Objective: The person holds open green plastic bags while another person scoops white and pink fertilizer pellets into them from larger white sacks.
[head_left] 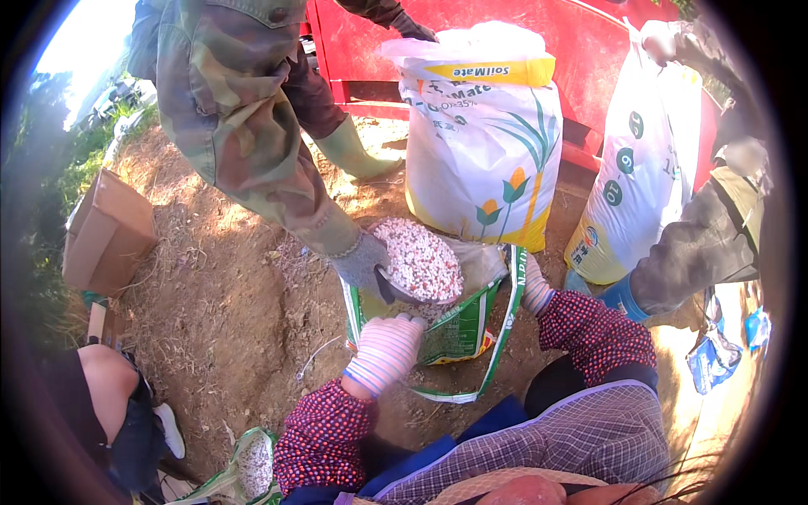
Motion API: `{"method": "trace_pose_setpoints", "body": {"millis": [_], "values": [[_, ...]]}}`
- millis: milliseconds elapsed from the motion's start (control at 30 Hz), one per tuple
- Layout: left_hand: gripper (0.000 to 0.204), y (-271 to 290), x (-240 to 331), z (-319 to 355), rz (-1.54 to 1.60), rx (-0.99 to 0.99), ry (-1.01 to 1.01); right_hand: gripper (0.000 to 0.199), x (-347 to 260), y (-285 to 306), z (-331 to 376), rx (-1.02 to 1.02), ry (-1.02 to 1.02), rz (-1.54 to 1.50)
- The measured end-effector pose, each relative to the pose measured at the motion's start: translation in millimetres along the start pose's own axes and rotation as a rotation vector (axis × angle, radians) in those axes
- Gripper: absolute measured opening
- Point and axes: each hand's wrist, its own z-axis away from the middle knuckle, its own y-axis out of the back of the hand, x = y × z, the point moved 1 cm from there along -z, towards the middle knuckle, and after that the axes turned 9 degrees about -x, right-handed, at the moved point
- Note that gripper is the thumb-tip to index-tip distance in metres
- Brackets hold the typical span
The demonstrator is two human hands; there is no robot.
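- Our left hand [387, 349], fingers clamped on green sack [459, 332] rim, sack on dirt ground [244, 295].
- Right hand [535, 288] grips far rim; fingers hidden, can't tell.
- Co-worker's gloved hand [364, 263] tips scoop [418, 261] of pellets over it.
- Outdoors, red trailer [581, 50] behind.

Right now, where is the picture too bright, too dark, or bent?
Head view: sunlight glares on the white fertilizer sack and the upper-left sky; the rim is black; the red trailer wall bends near the edge; shade covers the left-side grass; the granules look sharp.
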Motion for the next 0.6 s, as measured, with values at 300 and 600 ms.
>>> {"method": "trace_pose_setpoints", "body": {"millis": [300,600], "values": [[0.014,5,2,7,0.016,-0.021,-0.043,0.019,1,-47,13,0.145,-0.026,-0.02],[0.016,5,0,2,0.014,-0.044,-0.037,0.02,3,20,-15,0.07,0.047,0.207]]}}
